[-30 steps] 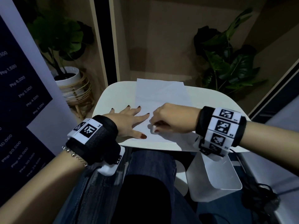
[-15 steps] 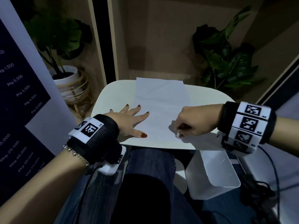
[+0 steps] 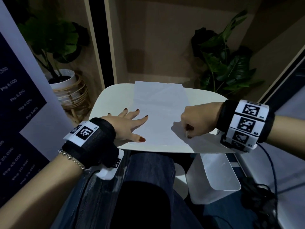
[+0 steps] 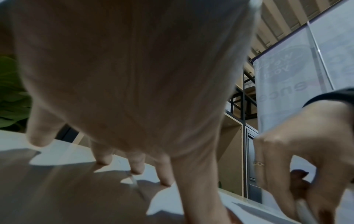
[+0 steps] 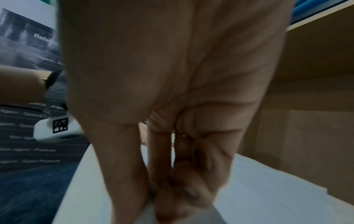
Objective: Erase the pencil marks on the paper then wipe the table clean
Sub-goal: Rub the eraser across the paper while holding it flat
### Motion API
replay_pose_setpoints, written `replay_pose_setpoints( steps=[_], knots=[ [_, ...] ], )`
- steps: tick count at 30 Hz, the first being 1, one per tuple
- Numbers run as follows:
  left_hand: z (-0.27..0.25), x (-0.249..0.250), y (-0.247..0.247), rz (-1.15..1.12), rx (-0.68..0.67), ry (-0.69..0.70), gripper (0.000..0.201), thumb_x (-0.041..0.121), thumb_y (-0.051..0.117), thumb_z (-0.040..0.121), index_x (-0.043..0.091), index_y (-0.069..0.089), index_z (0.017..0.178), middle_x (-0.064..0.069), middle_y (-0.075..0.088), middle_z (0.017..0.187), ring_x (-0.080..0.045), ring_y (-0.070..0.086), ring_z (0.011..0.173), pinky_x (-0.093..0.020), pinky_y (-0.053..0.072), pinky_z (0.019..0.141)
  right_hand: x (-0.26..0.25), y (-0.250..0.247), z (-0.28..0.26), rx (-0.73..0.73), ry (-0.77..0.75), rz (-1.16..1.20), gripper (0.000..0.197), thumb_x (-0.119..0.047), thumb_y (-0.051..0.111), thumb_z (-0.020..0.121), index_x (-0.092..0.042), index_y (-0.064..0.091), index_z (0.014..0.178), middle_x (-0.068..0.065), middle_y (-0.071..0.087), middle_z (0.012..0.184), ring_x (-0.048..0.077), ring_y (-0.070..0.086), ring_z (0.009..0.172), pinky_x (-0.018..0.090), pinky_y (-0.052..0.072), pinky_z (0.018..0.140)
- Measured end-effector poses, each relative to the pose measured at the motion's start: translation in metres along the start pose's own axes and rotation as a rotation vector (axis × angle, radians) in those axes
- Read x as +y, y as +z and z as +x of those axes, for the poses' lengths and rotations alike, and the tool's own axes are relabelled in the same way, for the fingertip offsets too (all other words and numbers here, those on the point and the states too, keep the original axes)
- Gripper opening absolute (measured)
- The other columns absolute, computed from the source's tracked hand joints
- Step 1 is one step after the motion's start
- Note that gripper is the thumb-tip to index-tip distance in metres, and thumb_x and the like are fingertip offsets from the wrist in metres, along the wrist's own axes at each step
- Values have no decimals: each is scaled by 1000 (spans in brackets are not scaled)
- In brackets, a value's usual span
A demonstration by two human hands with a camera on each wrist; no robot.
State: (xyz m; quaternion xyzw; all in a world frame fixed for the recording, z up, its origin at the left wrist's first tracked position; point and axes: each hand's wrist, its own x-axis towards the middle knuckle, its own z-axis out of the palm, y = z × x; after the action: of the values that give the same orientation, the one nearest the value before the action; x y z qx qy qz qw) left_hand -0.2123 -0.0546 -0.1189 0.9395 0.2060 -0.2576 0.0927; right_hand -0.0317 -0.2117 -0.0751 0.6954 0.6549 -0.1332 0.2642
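Observation:
A white sheet of paper (image 3: 158,113) lies lengthwise on the small white table (image 3: 112,96); no pencil marks are visible on it in this dim light. My left hand (image 3: 137,128) presses flat on the paper's left edge with its fingers spread. My right hand (image 3: 188,133) is fisted at the paper's near right edge and pinches a small white eraser (image 4: 304,212) down against the sheet. The fingers hide most of the eraser. In the right wrist view my right hand's fingers (image 5: 161,159) are bunched together over the paper.
A white bin (image 3: 214,176) stands under the table's right side, with dark cables (image 3: 257,195) on the floor beside it. Potted plants stand at back left (image 3: 62,80) and back right (image 3: 227,66). A dark price banner (image 3: 19,113) rises at the left. My knees sit under the table's near edge.
My right hand has slid with the eraser to the right, from just beside the left hand's fingers to the paper's right edge. The left hand has stayed flat in place.

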Motion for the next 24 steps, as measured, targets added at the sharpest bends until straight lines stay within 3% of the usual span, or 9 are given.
replay_pose_setpoints(
  steps=[4, 8, 11, 14, 17, 20, 24],
  knots=[
    [-3, -3, -1, 14, -5, 1, 81, 64, 42, 93, 48, -13, 150, 10, -23, 161, -19, -21, 149, -58, 3, 117, -11, -1, 6, 325, -135, 158, 28, -27, 60, 93, -8, 60, 72, 0, 55, 61, 14, 45, 58, 27, 39, 61],
    [-1, -2, -1, -3, -6, -4, 83, 64, 44, 92, 48, -12, 151, 10, -22, 161, -18, -21, 148, -58, 3, 116, -29, 16, 8, 279, -278, 282, 21, -18, 57, 92, -5, 59, 75, 4, 53, 60, 19, 37, 60, 26, 37, 61],
    [0, 0, 3, -20, 17, -11, 84, 66, 43, 91, 47, -12, 151, 8, -21, 162, -19, -21, 149, -61, 2, 115, -10, 16, -3, 149, -158, 246, 22, -22, 60, 92, -5, 62, 78, 2, 55, 64, 16, 40, 60, 19, 35, 61],
    [0, 1, 5, -17, 39, -4, 86, 68, 43, 90, 46, -12, 152, 7, -19, 162, -18, -19, 149, -62, 0, 115, 10, 17, -10, 20, 19, 127, 23, -27, 62, 90, -8, 66, 77, 2, 60, 67, 17, 51, 66, 33, 47, 69],
    [-3, -6, 0, -51, 50, 26, 89, 65, 47, 90, 40, -8, 154, 10, -16, 162, -14, -10, 150, -56, 3, 117, 18, 22, -12, 86, 103, 144, 20, -25, 60, 90, -9, 70, 83, -1, 63, 70, 17, 57, 72, 31, 51, 69],
    [-5, -17, -7, -166, 85, 41, 93, 61, 55, 88, 35, -4, 156, 16, -6, 163, -11, 4, 150, -42, 10, 121, 21, 26, -11, 187, 106, 233, 24, -26, 60, 93, -7, 68, 82, -8, 53, 61, 9, 48, 61, 19, 36, 57],
    [-3, -17, -8, -99, 71, -13, 99, 63, 56, 86, 34, -7, 156, 13, -18, 162, -18, -15, 150, -59, 2, 118, 14, 28, -5, 332, 56, 321, 23, -30, 63, 92, -12, 66, 77, -9, 52, 58, 6, 47, 57, 23, 33, 57]
  ],
)
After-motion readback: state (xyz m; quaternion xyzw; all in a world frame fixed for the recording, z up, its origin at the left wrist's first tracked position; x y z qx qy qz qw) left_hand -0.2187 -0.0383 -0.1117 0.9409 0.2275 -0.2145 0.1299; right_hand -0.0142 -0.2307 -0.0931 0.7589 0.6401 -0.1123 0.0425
